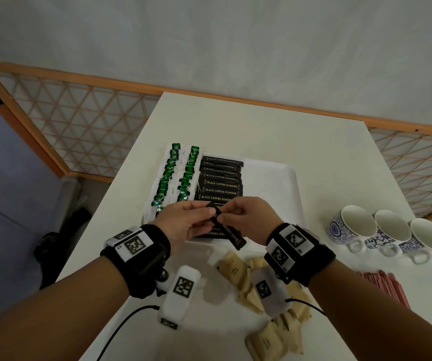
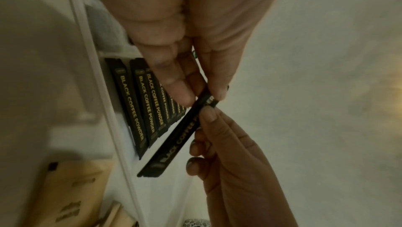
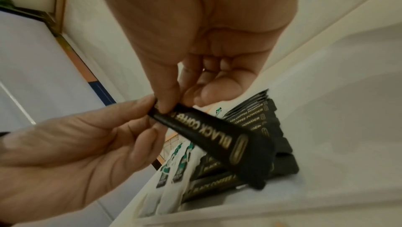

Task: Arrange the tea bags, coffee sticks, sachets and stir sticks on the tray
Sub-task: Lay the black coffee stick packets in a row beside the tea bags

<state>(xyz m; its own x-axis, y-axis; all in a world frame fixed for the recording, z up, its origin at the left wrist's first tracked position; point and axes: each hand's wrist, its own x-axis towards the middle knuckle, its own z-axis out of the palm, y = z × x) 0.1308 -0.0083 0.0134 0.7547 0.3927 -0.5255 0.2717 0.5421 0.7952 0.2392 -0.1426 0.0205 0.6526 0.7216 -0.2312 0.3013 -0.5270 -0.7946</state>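
Note:
A white tray (image 1: pixel 282 178) holds two columns of green-tagged tea bags (image 1: pixel 181 175) and a column of black coffee sticks (image 1: pixel 221 183). Above the tray's near edge, one more black coffee stick (image 1: pixel 231 234) hangs slanted toward me. My left hand (image 1: pixel 207 217) and right hand (image 1: pixel 225 214) both pinch its far end. In the left wrist view the left hand (image 2: pixel 202 96) grips the held stick (image 2: pixel 174 141) at its top, and the right hand (image 2: pixel 204 115) pinches just below. In the right wrist view the right hand (image 3: pixel 180 105) and left hand (image 3: pixel 152 113) meet on the stick (image 3: pixel 213 136).
Brown sachets (image 1: pixel 235 269) lie loose on the white table between my forearms, more of them nearer me (image 1: pixel 269 340). Red stir sticks (image 1: pixel 384 290) lie at the right. Three patterned cups (image 1: pixel 389 230) stand in a row right of the tray. The tray's right half is bare.

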